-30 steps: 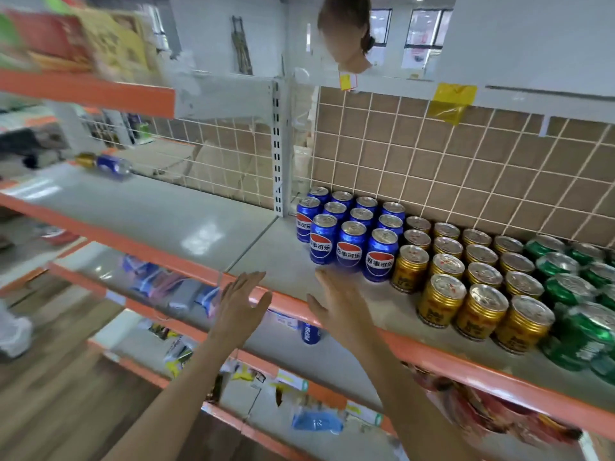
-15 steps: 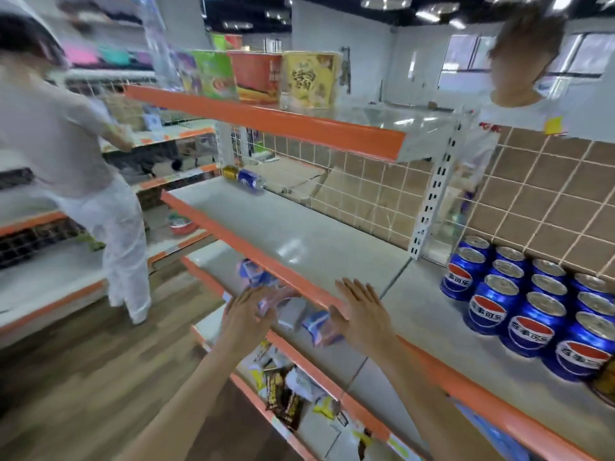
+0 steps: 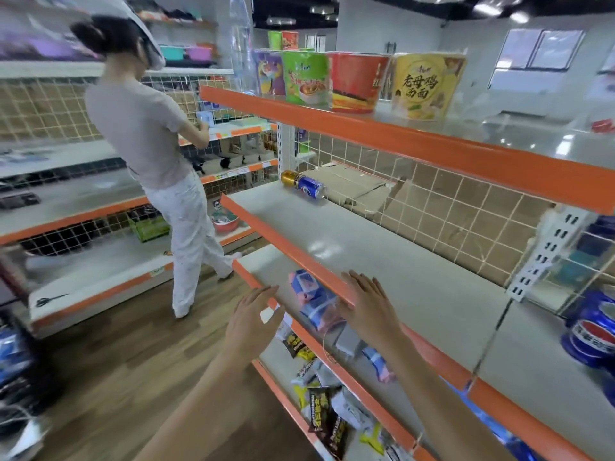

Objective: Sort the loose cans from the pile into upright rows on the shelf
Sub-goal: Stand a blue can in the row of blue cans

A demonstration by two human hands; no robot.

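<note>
Both hands empty, fingers spread: left hand [image 3: 249, 322], right hand [image 3: 367, 306] over shelf [image 3: 416, 277] front edge; blue can [image 3: 311, 189] and gold can [image 3: 289, 178] lie sideways at far end, well apart from fingers

two cans [image 3: 302, 186] lying at shelf [image 3: 382, 261] far end, noodle tubs [image 3: 359, 82] above

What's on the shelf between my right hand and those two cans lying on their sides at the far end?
Nothing: in the head view the shelf is bare from the right hand to the blue can and gold can.
</note>
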